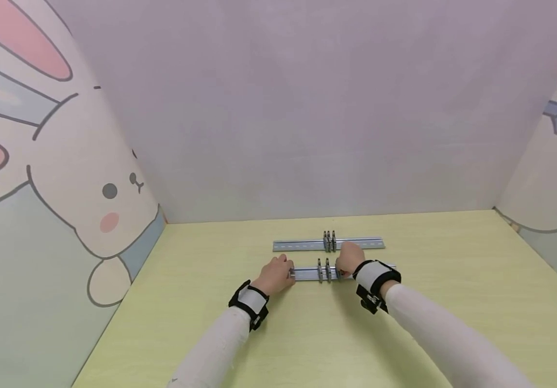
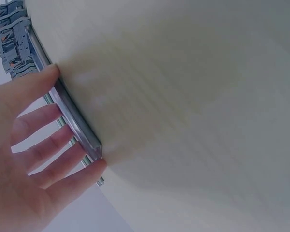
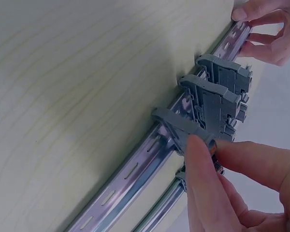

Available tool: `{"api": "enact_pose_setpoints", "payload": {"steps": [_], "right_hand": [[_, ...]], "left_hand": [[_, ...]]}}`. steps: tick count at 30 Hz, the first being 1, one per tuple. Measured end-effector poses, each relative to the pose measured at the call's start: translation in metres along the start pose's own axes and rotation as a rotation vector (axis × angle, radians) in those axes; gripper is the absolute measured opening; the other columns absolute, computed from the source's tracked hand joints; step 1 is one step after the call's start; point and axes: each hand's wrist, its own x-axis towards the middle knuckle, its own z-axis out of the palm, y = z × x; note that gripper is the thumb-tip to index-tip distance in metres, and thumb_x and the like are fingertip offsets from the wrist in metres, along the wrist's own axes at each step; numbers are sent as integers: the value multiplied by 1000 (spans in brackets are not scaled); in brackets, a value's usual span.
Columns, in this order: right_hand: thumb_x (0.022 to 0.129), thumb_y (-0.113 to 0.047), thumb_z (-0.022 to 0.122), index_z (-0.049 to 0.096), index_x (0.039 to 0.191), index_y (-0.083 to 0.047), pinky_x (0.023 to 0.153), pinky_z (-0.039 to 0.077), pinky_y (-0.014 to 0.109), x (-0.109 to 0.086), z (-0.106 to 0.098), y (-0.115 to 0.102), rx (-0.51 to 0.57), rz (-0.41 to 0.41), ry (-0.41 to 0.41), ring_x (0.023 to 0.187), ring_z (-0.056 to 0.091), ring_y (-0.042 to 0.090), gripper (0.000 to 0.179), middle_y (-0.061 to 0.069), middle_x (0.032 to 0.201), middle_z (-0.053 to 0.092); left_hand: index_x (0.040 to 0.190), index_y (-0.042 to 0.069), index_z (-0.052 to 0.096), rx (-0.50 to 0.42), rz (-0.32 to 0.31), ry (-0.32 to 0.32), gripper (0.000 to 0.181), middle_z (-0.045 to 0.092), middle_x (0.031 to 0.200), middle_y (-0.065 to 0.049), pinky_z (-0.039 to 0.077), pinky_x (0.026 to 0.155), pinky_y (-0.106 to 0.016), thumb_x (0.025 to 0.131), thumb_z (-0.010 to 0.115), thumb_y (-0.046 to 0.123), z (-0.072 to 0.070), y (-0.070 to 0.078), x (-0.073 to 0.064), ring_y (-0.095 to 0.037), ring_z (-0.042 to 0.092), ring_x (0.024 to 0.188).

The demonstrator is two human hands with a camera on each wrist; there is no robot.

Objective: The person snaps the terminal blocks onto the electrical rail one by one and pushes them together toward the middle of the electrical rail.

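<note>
A slotted metal DIN rail (image 1: pixel 304 274) lies on the table in front of me. My left hand (image 1: pixel 276 275) grips its left end, thumb on the near edge and fingers along the far edge. Toward the rail's right half, my right hand (image 1: pixel 349 258) pinches a grey terminal block (image 3: pixel 176 124) between thumb and index finger. That block sits tilted on the rail; whether it is clipped on cannot be told. To its left, two more grey terminal blocks (image 3: pixel 210 99) stand upright on the same rail with gaps between them.
Behind, a second DIN rail (image 1: pixel 300 246) runs roughly parallel, carrying several grey terminal blocks (image 1: pixel 329 242) grouped near its middle. The pale yellow table (image 1: pixel 200 253) meets a plain back wall (image 1: pixel 327 108). Cartoon-printed panels (image 1: pixel 79 205) flank both sides.
</note>
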Motion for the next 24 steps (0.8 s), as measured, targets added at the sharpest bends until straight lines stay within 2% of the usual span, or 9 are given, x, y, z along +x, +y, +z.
{"api": "enact_pose_setpoints", "payload": {"steps": [4,13,19,24], "right_hand": [[68,11,55,45,47,-6,35,41,21,3,1,-1,-52,-10,-5,41,58,21,28,4,41,47],[64,10,57,47,45,-6,36,38,20,6,-4,-3,-30,46,-64,38,53,16,27,1,40,43],[69,8,55,46,46,-8,34,29,18,8,-2,-8,-46,61,-72,32,42,9,29,3,41,46],[73,6,54,48,48,-7,34,31,19,6,-3,-13,-66,102,-70,32,41,9,29,3,42,46]], "left_hand": [[100,7,59,-7,3,0,26,49,92,-5,43,61,-27,82,63,25,0,0,0,-18,46,79],[98,6,59,-14,15,9,24,49,91,-6,43,61,-27,81,64,23,-2,-1,-2,-19,46,80],[99,6,59,1,24,14,26,49,92,-6,43,61,-27,81,64,25,-1,-1,-2,-19,46,79],[99,6,59,4,25,15,27,50,93,-7,43,62,-28,81,64,25,2,-2,-1,-19,47,79]]}}
